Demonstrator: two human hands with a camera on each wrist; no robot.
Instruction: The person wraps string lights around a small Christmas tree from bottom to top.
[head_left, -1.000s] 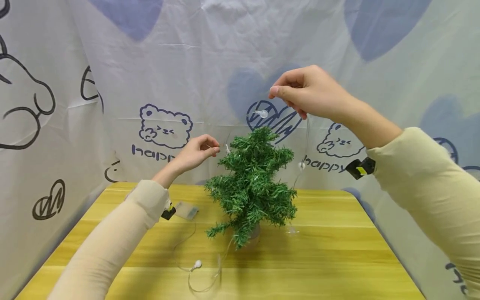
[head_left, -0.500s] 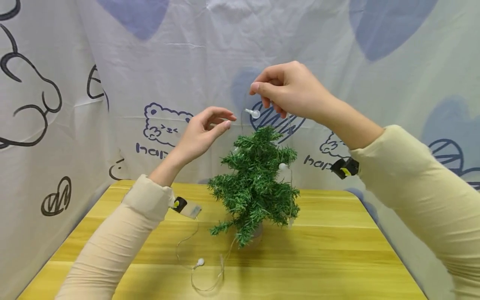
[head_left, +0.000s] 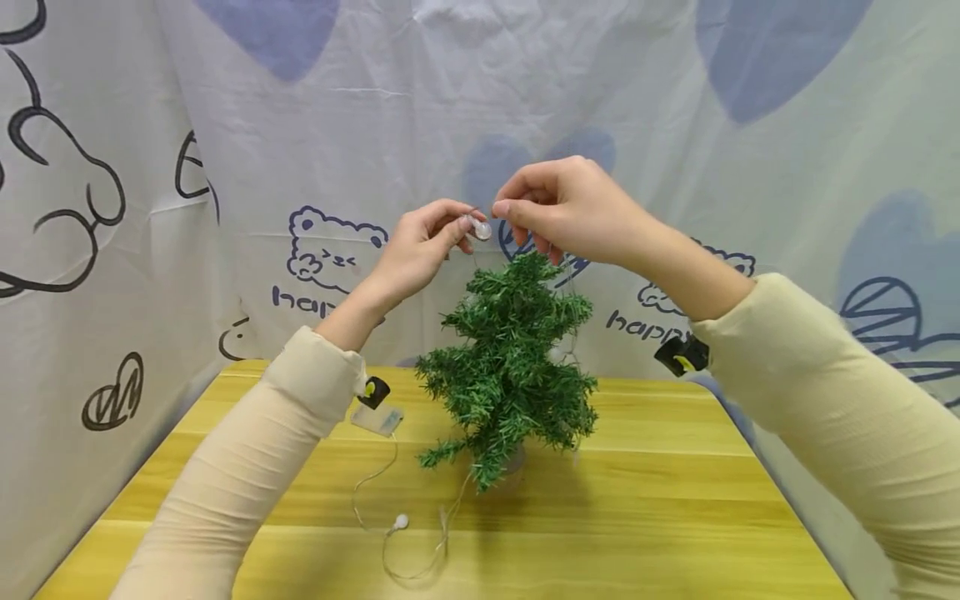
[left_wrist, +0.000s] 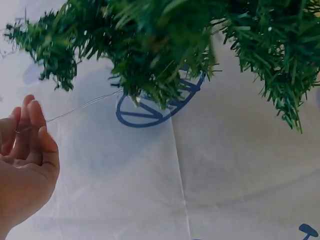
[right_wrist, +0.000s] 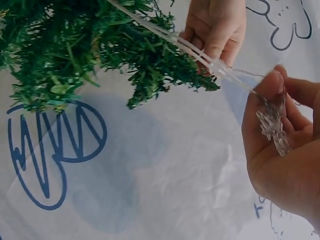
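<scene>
A small green artificial Christmas tree [head_left: 510, 367] stands on the table. Above and left of its top, my left hand [head_left: 420, 254] pinches a string of lights at a clear round bulb [head_left: 482, 230]. My right hand [head_left: 577, 212] holds the thin wire just right of it, fingertips close to the left ones. In the right wrist view, clear plastic pieces of the string [right_wrist: 272, 131] hang within the right hand [right_wrist: 285, 135], and clear wires run from there over the branches. Thin wire [left_wrist: 82, 106] stretches between the left hand [left_wrist: 30, 150] and the tree in the left wrist view.
A flat pale battery box [head_left: 377, 419] lies on the wooden table [head_left: 637, 517], left of the tree. Its wire loops forward past a white bulb [head_left: 401, 522] to the tree's base. A printed white curtain [head_left: 420, 125] hangs close behind the table.
My left hand has risen from the tree's left side and taken hold of the string beside the bulb. My right hand has moved left and a little down, bringing the hanging wire closer to the tree.
</scene>
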